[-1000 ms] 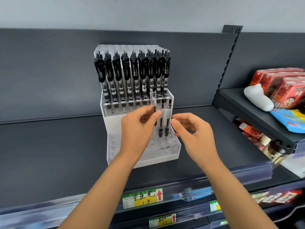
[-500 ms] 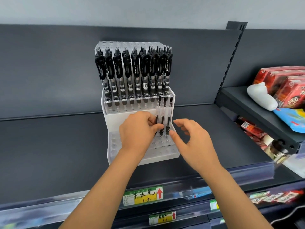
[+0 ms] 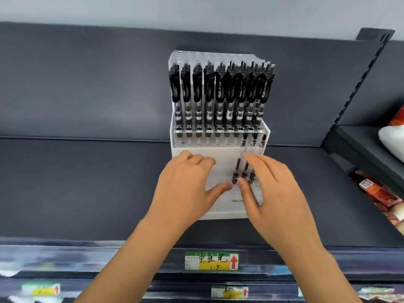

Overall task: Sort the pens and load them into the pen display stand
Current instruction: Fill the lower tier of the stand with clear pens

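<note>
Both hands loose, fingers spread, gripping nothing: left hand (image 3: 185, 189) over lower tier of clear acrylic stand (image 3: 218, 154), right hand (image 3: 275, 189) thumb beside three slim upright pens (image 3: 238, 168). Matte dark shelf (image 3: 87, 182) extends wide leftward.

Dark grey shelf (image 3: 87, 182) carries white pen display stand (image 3: 220, 154).

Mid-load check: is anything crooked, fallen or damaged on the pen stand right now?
Nothing stands out. The upper-tier pens stand upright in the display stand; three lower-tier pens stand together at its right end, by the right hand. None lies fallen or looks broken.
</note>
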The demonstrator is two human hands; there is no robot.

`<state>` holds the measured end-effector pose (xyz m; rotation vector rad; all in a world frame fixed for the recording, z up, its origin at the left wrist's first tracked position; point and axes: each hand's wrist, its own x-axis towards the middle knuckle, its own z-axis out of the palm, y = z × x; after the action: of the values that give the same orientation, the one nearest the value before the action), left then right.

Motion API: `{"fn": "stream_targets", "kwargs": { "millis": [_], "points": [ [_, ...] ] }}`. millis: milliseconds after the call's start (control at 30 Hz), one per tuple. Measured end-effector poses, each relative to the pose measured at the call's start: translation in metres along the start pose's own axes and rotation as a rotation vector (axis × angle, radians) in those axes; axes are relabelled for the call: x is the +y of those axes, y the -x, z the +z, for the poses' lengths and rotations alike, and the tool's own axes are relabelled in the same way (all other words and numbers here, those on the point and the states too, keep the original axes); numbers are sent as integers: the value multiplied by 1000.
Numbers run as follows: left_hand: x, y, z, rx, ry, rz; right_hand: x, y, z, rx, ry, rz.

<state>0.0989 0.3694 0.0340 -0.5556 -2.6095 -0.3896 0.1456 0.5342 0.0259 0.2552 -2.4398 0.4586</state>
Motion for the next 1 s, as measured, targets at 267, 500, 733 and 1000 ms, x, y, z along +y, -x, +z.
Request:
{"fn": "stream_targets", "kwargs": {
  "millis": [267,500,733,1000],
  "points": [
    [-132,92,-75,23,-241,-129,-135,-15,57,-116,-99,-152],
    [-299,187,-138,34,-300,-304,-314,-14,148,-248,-211,-181],
    [-456,227,-189,-58,-284,-412,-462,-41,232,-403,-317,-103],
    [-572,188,-178,-97,-282,-374,-519,-114,322,-540,-265,40]
  ]
}}
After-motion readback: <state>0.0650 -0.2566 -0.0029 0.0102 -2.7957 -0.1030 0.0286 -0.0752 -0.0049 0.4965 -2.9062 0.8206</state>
